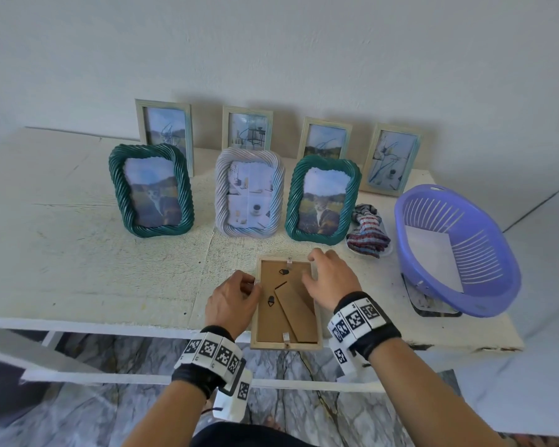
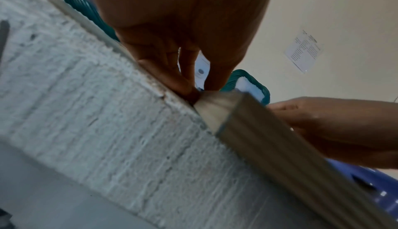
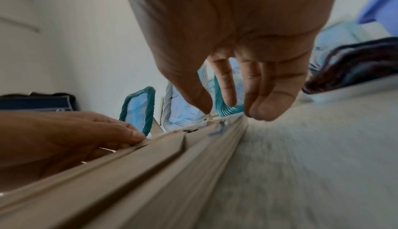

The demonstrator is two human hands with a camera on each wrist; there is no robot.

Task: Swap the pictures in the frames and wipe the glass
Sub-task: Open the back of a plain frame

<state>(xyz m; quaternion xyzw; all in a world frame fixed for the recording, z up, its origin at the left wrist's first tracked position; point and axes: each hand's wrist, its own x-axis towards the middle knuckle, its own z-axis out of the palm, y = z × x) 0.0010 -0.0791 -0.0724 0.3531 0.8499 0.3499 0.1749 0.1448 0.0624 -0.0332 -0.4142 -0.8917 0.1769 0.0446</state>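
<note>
A pale wooden frame (image 1: 268, 321) lies face down at the table's front edge, its brown backing board and fold-out stand (image 1: 296, 304) facing up. My left hand (image 1: 254, 287) pinches the frame's left rim with curled fingers; the left wrist view shows the left hand (image 2: 193, 89) at the frame's edge (image 2: 269, 139). My right hand (image 1: 313, 269) hovers over the frame's top right corner with loosely spread fingers that hold nothing. In the right wrist view the right hand (image 3: 231, 108) hangs just above the frame's rim (image 3: 150, 164).
Behind stand a green twisted frame (image 1: 150, 190), a white one (image 1: 249, 191) and another green one (image 1: 323, 200). Several pale frames lean on the wall. A striped cloth (image 1: 367, 232) and a purple basket (image 1: 455, 250) holding white paper sit to the right.
</note>
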